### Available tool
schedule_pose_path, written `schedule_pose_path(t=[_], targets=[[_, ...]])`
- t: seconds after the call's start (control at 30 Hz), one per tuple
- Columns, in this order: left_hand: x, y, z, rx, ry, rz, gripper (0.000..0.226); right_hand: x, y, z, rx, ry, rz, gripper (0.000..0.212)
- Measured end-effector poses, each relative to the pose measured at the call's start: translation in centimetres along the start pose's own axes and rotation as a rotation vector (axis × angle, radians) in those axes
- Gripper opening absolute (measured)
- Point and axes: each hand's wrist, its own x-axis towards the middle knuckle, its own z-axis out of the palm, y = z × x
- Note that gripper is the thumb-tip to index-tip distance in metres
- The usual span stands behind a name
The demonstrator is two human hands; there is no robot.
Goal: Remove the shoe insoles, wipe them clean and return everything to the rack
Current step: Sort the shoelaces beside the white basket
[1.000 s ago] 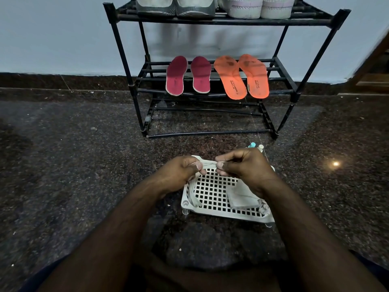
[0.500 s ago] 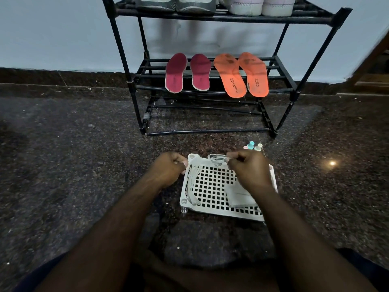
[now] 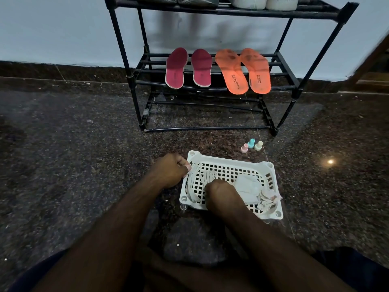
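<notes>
Two maroon insoles and two orange insoles lie on the rack's middle shelf, well beyond our fingers. Our left hand pinches a pale strip at the white basket's rim; our right hand curls inside it, its grasp hidden.

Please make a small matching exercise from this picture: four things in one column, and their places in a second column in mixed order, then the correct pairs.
Things
1. orange insoles
2. three small bottles
3. white basket
4. pale shoes

Places
A. top shelf of the rack
B. on the floor, directly in front of the person
C. middle shelf, right of the dark red insoles
D. on the floor, just beyond the basket's far right corner

Pairs: 1-C, 2-D, 3-B, 4-A
</notes>
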Motion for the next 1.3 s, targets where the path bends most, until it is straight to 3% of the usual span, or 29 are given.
schedule_pose_path(t=[0.33, 0.53, 0.67, 1.1, 1.3], targets=[[-0.2, 0.3, -0.2, -0.014, -0.010, -0.010, 0.010, 2.4, 1.0, -2.7, 0.174, 0.167, 0.199, 0.019], [0.0, 0.2, -0.2, 0.007, -0.004, -0.003, 0.011, 4.7, -0.5, -2.0, 0.090, 0.012, 0.221, 0.039], [0.2, 0.1, -0.2, 0.016, 0.003, 0.000, 0.011, 5.1, -1.2, -1.7, -0.015, 0.018, 0.179, 0.025], [0.5, -0.3, 0.3, 0.083, -0.016, -0.018, 0.014, 5.0, -0.9, -2.1, 0.033, 0.004, 0.209, 0.039], [0.3, -0.3, 0.1, 0.084, -0.011, -0.006, 0.012, 5.1, -1.1, -2.3, -0.002, 0.009, 0.197, 0.025]])
